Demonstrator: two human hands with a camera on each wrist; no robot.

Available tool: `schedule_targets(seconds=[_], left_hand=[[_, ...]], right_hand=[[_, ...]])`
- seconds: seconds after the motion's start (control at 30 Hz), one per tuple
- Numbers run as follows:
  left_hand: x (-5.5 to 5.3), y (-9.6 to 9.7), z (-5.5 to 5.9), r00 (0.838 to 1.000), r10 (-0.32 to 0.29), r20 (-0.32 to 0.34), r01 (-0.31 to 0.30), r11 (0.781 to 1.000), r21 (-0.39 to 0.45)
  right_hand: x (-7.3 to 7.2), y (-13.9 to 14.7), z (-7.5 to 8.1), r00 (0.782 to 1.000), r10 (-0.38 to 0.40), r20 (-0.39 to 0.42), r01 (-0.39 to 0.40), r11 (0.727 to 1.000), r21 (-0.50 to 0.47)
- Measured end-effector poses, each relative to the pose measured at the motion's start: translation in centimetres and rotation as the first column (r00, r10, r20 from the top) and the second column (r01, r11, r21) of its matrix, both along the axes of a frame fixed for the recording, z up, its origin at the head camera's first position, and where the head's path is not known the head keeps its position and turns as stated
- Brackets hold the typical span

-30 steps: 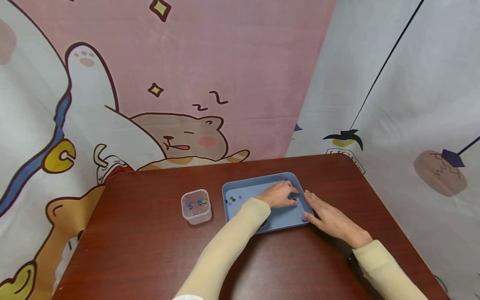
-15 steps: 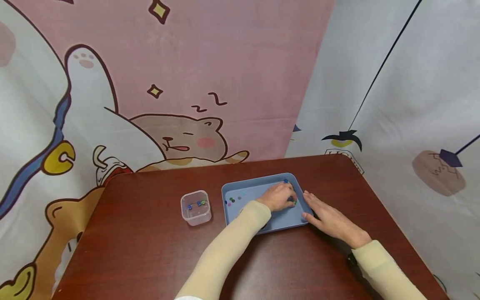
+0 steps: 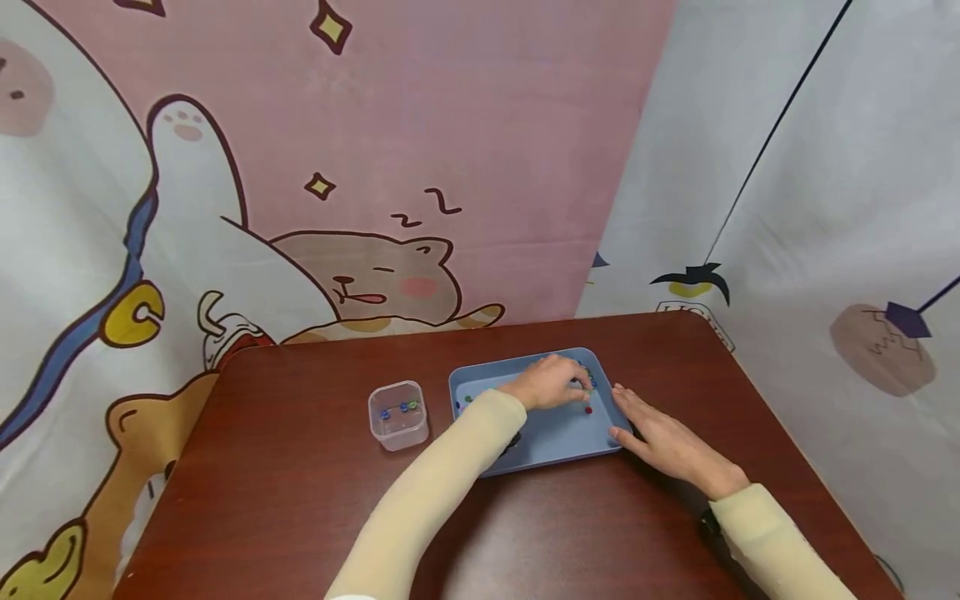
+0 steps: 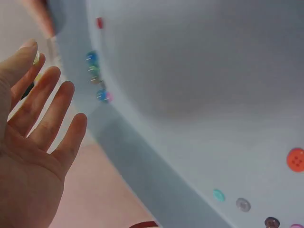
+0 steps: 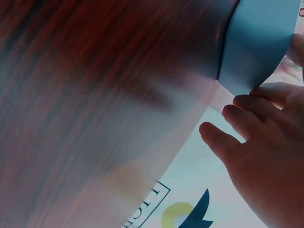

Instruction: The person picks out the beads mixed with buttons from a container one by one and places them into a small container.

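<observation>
My left hand is over the right part of a shallow blue tray. Its thumb and index finger pinch a small yellow-green bead; the other fingers are spread. Below the fingertips, several blue and green beads lie along the tray's side wall, with a red bead apart from them. My right hand rests with straight fingers against the tray's right rim, holding nothing. Part of the tray floor is hidden under my left forearm in the head view.
A clear plastic container with a few blue and green beads stands left of the tray on the brown table. Loose buttons, among them an orange button and a grey button, lie in the tray. A patterned cloth hangs behind.
My left hand has come up from among the beads, its thumb and index finger together, uncovering the red bead and beads along the wall. The right hand stays at the rim.
</observation>
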State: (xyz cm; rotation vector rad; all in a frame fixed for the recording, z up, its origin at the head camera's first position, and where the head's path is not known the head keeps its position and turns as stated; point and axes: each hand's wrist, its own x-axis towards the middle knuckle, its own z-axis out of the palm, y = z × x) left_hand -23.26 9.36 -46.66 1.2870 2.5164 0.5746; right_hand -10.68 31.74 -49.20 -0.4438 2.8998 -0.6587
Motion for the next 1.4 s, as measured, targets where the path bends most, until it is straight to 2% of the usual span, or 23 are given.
schedule_targets(seconds=[0.1, 0.27, 0.5, 0.67, 0.8, 1.0, 1.17, 1.4], left_hand=[[0.0, -1.1, 1.1, 0.999, -0.02, 0.029, 0.018, 0.996, 0.086], [0.4, -3.3, 2.6, 0.999, 0.0, 0.047, -0.009, 0.981, 0.192], [1.2, -7.0, 5.0, 0.998, 0.052, 0.043, -0.063, 0.954, 0.293], [1.9, -10.4, 6.2, 0.997, 0.069, 0.017, -0.07, 0.935, 0.347], [2.6, -13.3, 6.6, 0.995, 0.1, -0.013, -0.087, 0.92, 0.381], [3.8, -17.5, 6.8, 0.983, 0.181, -0.007, -0.163, 0.903, 0.397], [4.7, -19.7, 6.9, 0.974, 0.226, -0.021, -0.198, 0.891, 0.408], [5.8, -22.2, 6.7, 0.953, 0.297, -0.061, -0.252, 0.887, 0.387]], right_hand=[[0.0, 0.1, -0.1, 1.0, -0.004, 0.001, 0.004, 1.0, 0.008], [0.0, 0.0, 0.1, 1.0, -0.013, 0.011, 0.012, 1.0, 0.014], [0.1, 0.1, 0.0, 0.999, -0.016, 0.035, 0.016, 1.0, 0.014], [0.3, 0.2, 0.1, 1.0, -0.011, 0.027, 0.011, 1.0, 0.009], [0.3, 0.2, 0.0, 1.0, -0.002, 0.025, 0.002, 1.0, 0.01], [0.4, 0.1, 0.1, 1.0, 0.001, 0.012, -0.001, 1.0, 0.012], [0.5, -0.1, 0.3, 1.0, 0.003, 0.002, -0.003, 1.0, 0.012], [0.5, -0.3, 0.3, 1.0, 0.004, 0.012, -0.005, 1.0, 0.012]])
